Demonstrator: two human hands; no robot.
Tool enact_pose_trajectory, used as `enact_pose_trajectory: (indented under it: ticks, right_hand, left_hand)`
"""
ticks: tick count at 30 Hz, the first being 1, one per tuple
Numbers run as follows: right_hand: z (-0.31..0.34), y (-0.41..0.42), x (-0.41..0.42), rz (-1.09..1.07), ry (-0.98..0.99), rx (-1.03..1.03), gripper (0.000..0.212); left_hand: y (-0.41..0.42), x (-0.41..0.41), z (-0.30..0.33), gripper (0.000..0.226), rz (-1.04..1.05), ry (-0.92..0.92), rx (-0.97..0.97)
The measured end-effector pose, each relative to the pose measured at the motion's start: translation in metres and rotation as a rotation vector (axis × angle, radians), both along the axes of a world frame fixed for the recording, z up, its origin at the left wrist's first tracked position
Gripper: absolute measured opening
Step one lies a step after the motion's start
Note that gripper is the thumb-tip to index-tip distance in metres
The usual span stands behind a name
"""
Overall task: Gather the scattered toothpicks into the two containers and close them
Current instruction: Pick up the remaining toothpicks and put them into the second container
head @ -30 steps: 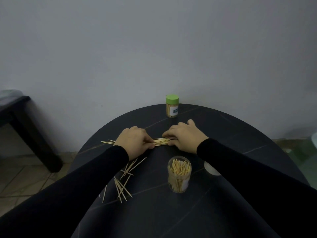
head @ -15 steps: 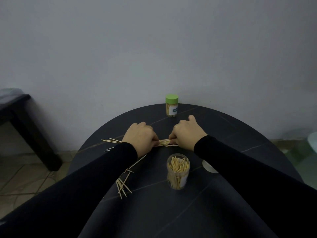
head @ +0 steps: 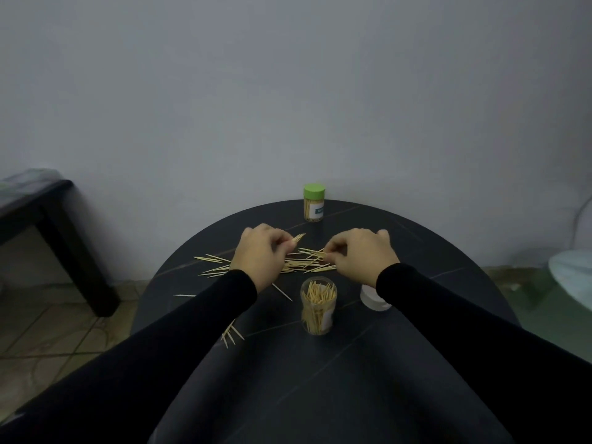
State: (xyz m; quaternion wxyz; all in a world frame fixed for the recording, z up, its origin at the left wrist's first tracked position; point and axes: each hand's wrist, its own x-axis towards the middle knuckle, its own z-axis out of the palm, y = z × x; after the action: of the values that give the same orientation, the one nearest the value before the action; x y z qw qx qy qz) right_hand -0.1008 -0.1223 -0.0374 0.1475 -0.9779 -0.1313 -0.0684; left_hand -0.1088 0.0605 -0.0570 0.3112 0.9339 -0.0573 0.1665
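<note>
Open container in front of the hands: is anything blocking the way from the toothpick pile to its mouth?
Nothing visible does. The open container stands uncapped, just nearer than the toothpick pile, with bare table between. Its white lid lies off to the right, partly under the right sleeve.

Grey wall (head: 288, 91), tiled floor (head: 48, 331), dim light

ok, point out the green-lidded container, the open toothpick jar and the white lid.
green-lidded container (head: 314, 203): head view, on its clear body just under the lid.
open toothpick jar (head: 318, 310): head view, mid wall.
white lid (head: 371, 301): head view, visible side beside the right sleeve.
</note>
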Motion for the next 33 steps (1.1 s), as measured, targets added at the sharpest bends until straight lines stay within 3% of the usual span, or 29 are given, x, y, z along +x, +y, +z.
enact_pose_trajectory:
  ticks: [8,13,21,26,33]
  right_hand:
    - [0.006,-0.001,-0.035,0.119,0.179,0.765,0.005]
    - [-0.004,0.005,-0.057,0.164,0.230,0.808,0.008]
    - [-0.020,-0.008,-0.056,0.145,0.262,0.668,0.014]
    - [-0.016,-0.016,-0.052,0.185,0.208,0.516,0.013]
    - [-0.004,-0.028,-0.050,0.274,0.327,0.266,0.053]
  left_hand:
    - [-0.016,-0.039,0.019,0.012,-0.097,0.000,-0.767]
    - [-0.028,-0.055,0.006,0.012,-0.184,0.086,-0.873]
    - [-0.016,-0.062,-0.015,0.014,-0.254,0.079,-0.544]
    - [-0.009,-0.062,-0.017,0.034,-0.236,-0.104,-0.214]
    - [-0.004,-0.066,-0.023,0.054,-0.379,-0.159,0.265]
